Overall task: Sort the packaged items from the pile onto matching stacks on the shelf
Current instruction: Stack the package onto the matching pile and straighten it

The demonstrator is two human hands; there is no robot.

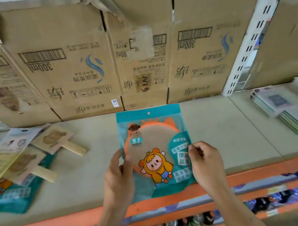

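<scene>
Shelf (pixel 226 135): beige board, orange front edge.
Pile (pixel 15 166): mixed packets, left end.
Mirror packet (pixel 154 151): teal, mid-shelf, reaching from front edge toward the back; whether it rests flat, unclear.
Stack (pixel 276 103): grey flat packs, right end.
Left hand (pixel 115 175), right hand (pixel 205 160): each pinching one side edge.
Advice: set it square, well apart from pile and stack; let go both sides together.

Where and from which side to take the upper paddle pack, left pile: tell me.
On the upper paddle pack, the pale handle, from the right: it juts over shelf, clear of the pile, while the head sits among other packs. The left grip and right grip hold the teal mirror pack; free one first.
</scene>
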